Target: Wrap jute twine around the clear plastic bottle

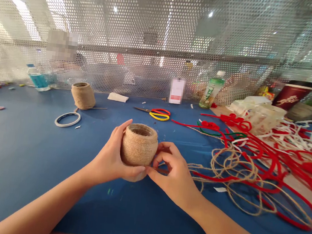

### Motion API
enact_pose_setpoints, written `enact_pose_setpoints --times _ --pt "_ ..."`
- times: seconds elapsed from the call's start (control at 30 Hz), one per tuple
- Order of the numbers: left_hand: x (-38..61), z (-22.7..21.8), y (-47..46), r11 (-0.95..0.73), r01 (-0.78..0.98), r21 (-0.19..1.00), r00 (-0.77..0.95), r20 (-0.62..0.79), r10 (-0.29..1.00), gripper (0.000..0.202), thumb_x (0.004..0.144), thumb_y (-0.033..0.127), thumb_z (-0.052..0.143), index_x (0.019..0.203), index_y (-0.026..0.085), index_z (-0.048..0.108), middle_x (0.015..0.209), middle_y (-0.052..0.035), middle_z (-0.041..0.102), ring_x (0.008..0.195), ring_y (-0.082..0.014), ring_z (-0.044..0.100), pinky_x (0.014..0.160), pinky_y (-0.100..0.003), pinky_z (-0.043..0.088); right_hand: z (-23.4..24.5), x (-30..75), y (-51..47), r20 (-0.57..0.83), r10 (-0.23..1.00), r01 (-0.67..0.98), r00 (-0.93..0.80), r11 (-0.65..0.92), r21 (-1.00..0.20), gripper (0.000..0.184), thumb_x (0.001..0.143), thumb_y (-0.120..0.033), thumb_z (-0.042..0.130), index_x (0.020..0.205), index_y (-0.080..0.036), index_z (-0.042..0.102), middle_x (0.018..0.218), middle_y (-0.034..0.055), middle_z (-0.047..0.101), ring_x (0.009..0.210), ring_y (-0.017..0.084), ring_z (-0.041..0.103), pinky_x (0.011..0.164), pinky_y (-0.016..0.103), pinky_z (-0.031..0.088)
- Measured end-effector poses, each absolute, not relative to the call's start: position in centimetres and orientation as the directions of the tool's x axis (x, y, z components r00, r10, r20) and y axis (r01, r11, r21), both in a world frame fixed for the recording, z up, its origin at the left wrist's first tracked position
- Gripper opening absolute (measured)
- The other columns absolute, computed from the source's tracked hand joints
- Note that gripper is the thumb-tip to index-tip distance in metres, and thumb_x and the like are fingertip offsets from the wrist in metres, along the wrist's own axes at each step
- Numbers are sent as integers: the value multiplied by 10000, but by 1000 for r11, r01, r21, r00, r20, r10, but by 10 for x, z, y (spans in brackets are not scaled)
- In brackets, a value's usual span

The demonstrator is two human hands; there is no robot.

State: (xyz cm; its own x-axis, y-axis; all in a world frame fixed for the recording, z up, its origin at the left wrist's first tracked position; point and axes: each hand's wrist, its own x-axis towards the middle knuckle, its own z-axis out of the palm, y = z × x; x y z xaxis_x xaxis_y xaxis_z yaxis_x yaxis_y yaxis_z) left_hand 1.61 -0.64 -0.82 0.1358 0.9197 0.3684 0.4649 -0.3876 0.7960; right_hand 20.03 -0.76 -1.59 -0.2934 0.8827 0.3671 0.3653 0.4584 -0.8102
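My left hand (113, 151) cups a small round jar wrapped in jute twine (139, 145), holding it from the left and underneath. My right hand (170, 174) is at the jar's lower right, with its fingers curled against the wrapping. A strand of the jute twine (230, 171) appears to run from those fingers to a loose tangle on the blue table (26, 154). Red pipe cleaners (255, 159) lie through and beyond the tangle. The jar's underside is partly hidden by my hands.
A second twine-wrapped jar (83, 95), scissors with red and yellow handles (153, 113) and a tape roll (67, 119) lie farther back. Bottles (211, 91) stand along a perforated metal screen (167, 27). A plastic box (264, 119) and white paper strips (297, 142) lie at the right.
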Motion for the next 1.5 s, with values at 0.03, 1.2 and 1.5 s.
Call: enact_pose_setpoints --times 0.03,1.2,1.5 --pt "17 -9 -6 -387 476 790 119 378 918 1017 491 333 763 1333 211 207 1328 -134 374 1209 -306 399 1027 -486 307 -15 200 -8 372 880 372 -295 465 -804 189 679 -228 654 575 -152 517 994 55 453 948 170 526 685 271 521" --pt "15 -10 -3 -396 331 857 126 376 918 958 525 223 717 1314 240 174 1132 -85 462 1053 -255 487 960 -466 353 -15 200 -8 517 799 403 -306 601 -690 105 729 -133 597 632 -164 571 964 65 480 947 176 534 812 373 517" --pt "27 -7 -9 -399 386 832 43 415 909 1073 488 286 785 1321 278 108 1078 -61 499 1006 -244 536 932 -462 384 -14 196 -12 526 797 377 -296 604 -702 107 708 -102 578 616 -155 568 940 77 467 905 173 543 602 257 549"
